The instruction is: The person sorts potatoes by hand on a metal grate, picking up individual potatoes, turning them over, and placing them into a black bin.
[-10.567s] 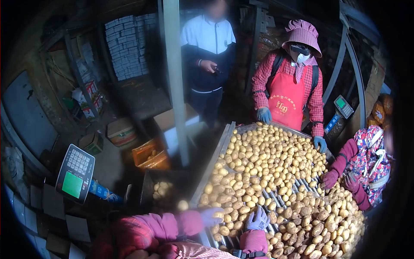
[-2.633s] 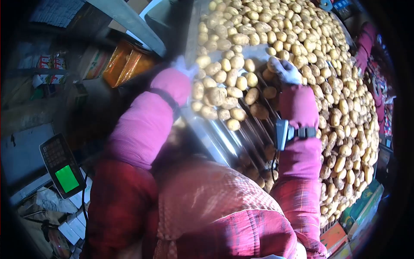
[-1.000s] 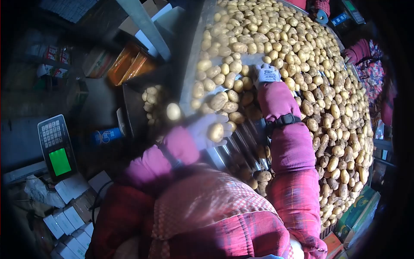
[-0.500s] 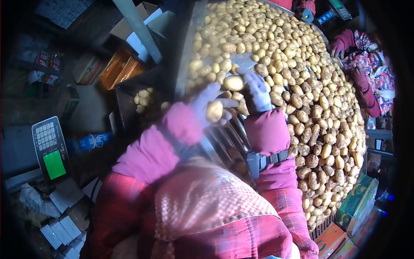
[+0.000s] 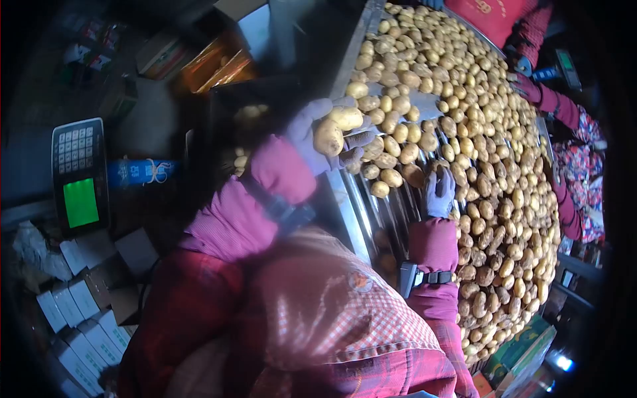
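Note:
My left hand (image 5: 313,138), in a pale glove, is closed around two potatoes (image 5: 329,137) at the left edge of the sorting table. My right hand (image 5: 440,192), gloved too, rests lower right among the potatoes, its fingers curled at a brownish potato (image 5: 438,166). Many loose potatoes (image 5: 491,192) cover the table. Between my hands several potatoes lie above bare metal rollers (image 5: 391,215). A grey-blue sheet (image 5: 424,105) shows among the potatoes above my right hand.
A dark bin (image 5: 229,99) holding potatoes stands left of the table's metal edge (image 5: 358,46). Further left are a scale (image 5: 81,176), an orange-wrapped box (image 5: 215,63) and white boxes (image 5: 79,338). Co-workers' gloved hands (image 5: 525,86) reach in at the far right.
My right hand has moved away from my left, down and to the right. My left hand, which held one visible potato, now holds two. The view has shifted.

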A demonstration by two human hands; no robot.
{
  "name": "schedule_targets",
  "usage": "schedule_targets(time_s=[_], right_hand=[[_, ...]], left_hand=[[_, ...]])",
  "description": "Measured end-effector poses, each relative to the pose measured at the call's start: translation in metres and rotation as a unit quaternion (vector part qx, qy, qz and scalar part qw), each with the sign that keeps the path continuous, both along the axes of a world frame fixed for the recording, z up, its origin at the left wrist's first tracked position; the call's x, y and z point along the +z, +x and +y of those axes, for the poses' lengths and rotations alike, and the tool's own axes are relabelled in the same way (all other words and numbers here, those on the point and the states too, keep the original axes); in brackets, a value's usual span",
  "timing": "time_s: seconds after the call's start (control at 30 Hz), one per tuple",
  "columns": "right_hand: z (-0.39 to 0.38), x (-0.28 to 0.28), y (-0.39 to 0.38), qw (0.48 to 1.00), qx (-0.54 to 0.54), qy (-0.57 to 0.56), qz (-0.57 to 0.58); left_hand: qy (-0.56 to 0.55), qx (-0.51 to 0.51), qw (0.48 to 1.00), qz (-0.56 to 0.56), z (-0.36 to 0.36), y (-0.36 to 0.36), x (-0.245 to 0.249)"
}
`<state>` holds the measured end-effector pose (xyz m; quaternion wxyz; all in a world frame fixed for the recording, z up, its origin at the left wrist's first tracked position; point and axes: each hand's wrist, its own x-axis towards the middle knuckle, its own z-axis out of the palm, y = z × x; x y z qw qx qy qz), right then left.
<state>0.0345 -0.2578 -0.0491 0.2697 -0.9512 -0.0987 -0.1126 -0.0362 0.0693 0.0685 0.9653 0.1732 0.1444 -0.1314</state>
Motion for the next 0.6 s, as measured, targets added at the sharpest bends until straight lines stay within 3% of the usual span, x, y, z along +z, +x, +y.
schedule_targets(time_s=[0.1,0.17,0.2,0.27,0.37,0.43,0.47,0.53,0.6], right_hand=[[0.019,0.0,-0.01,0.994,-0.005,-0.095,-0.05],[0.024,0.0,-0.011,0.991,-0.003,-0.089,-0.097],[0.021,-0.006,-0.008,0.992,-0.021,-0.078,-0.099],[0.015,-0.014,-0.002,0.98,0.015,-0.088,-0.178],[0.014,-0.026,0.005,0.987,-0.046,-0.061,-0.145],[0.014,-0.027,0.01,0.982,-0.048,-0.114,-0.145],[0.018,-0.024,0.013,0.977,-0.055,-0.129,-0.16],[0.035,-0.003,0.013,0.98,-0.069,-0.142,-0.122],[0.036,-0.013,0.025,0.984,-0.035,-0.101,-0.143]], left_hand=[[0.058,0.059,0.996,0.022,0.012,-0.014,0.007],[0.072,0.088,0.993,0.038,0.027,-0.024,0.004],[0.12,0.088,0.989,-0.025,0.04,-0.03,-0.009],[0.201,0.158,0.966,0.038,0.062,-0.047,-0.029],[0.299,0.088,0.939,0.145,0.101,-0.081,-0.092],[0.229,-0.018,0.939,0.256,0.112,-0.105,-0.123],[0.315,-0.061,0.924,0.209,0.111,-0.12,-0.117],[0.479,-0.139,0.86,0.109,0.101,-0.151,-0.095],[0.658,-0.173,0.732,0.032,0.099,-0.15,-0.064]])
